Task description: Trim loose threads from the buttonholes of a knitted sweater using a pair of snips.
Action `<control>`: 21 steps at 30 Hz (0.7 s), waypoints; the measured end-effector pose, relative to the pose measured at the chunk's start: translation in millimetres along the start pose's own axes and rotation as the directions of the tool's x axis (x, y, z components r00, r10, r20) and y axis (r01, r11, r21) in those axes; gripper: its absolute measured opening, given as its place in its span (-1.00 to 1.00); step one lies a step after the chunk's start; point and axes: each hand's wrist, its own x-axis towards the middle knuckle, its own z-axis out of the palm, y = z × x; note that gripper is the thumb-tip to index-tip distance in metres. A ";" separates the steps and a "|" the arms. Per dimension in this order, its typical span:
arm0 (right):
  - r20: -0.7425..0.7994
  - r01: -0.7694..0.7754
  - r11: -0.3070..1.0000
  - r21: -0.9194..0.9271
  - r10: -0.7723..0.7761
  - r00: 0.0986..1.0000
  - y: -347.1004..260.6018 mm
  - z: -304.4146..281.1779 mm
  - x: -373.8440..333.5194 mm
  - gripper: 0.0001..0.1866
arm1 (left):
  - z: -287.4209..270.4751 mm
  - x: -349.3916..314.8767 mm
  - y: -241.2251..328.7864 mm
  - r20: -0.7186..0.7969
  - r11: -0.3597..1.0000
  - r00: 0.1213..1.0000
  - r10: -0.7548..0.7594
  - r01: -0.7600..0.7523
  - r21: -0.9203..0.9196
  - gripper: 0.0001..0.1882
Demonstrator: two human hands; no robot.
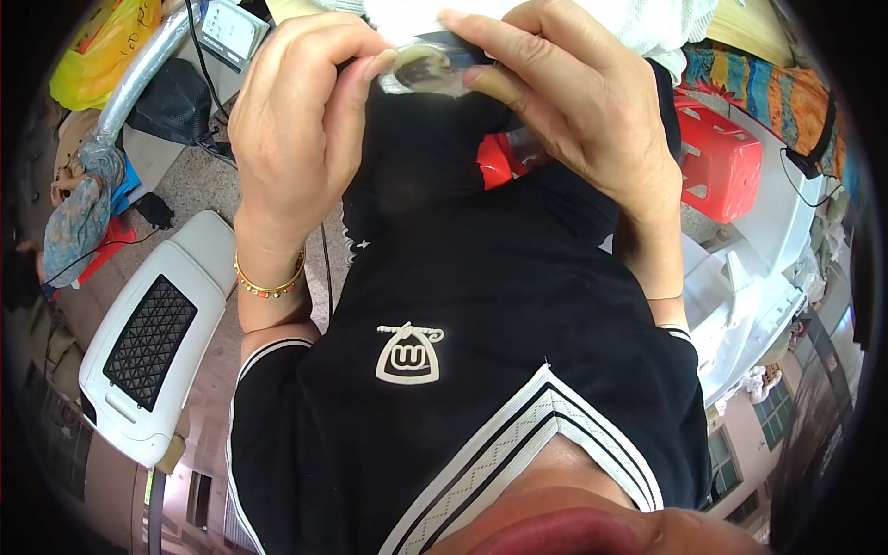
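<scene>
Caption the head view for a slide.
Both hands, left hand and right hand, pinch a small round grey part in clear wrap, above a black shirt.

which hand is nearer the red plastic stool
Right. The right hand sits just left of the red plastic stool, while the left hand is farther off, across the small round object both hands hold.

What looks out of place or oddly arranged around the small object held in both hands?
Both hands, left hand and right hand, pinch a small round part. Oddly, a white appliance panel with a black grille lies loose on the floor amid scattered clutter.
</scene>
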 end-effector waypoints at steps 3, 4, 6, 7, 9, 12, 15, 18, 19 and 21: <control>-0.015 0.022 0.999 0.032 -0.022 1.000 5.5 2.4 -3.2 -0.51 | 1.8 -1.4 -1.1 -0.006 1.000 1.000 0.019 -0.019 0.008 -0.85; -0.013 0.029 0.998 0.052 -0.028 1.000 6.8 2.7 -3.3 -0.51 | 1.9 -0.7 -0.9 -0.003 1.000 1.000 0.022 -0.022 0.007 -0.85; -0.012 0.035 0.997 0.075 -0.034 0.999 7.2 3.1 -3.1 -0.52 | 1.2 -0.2 -0.2 -0.001 1.000 1.000 0.009 -0.009 0.024 -0.86; -0.007 0.044 0.997 0.065 -0.043 0.999 6.6 2.8 -2.6 -0.52 | 1.2 0.4 0.5 0.000 1.000 1.000 0.008 -0.008 0.025 -0.86; -0.008 0.052 0.997 0.057 -0.052 0.999 22.1 16.2 1.0 -0.52 | 2.3 2.4 1.7 0.006 0.999 1.000 -0.009 0.009 0.037 -0.86; -0.397 0.593 0.711 -0.377 -0.703 0.590 61.4 50.6 12.5 -0.52 | 4.9 4.5 -1.7 0.012 0.999 1.000 0.003 -0.004 0.038 -0.86; -0.380 0.553 0.715 -0.427 -0.697 0.608 60.6 49.3 9.4 -0.53 | 2.1 5.0 4.4 0.083 0.997 0.996 -0.025 0.019 0.080 -0.91; -0.343 0.521 0.686 -0.508 -0.716 0.608 44.1 38.7 6.1 -0.54 | 4.1 3.6 6.4 0.058 0.997 0.998 -0.013 0.009 0.080 -0.92; -0.217 0.397 0.876 -0.273 -0.458 0.862 20.4 20.1 0.7 -0.55 | 3.8 1.1 7.1 0.060 0.996 0.998 -0.018 0.013 0.085 -0.92; -0.004 0.158 0.985 -0.076 -0.159 0.987 7.1 8.6 -4.7 -0.55 | 6.9 -0.3 8.1 0.017 0.993 0.997 -0.077 0.075 0.090 -0.92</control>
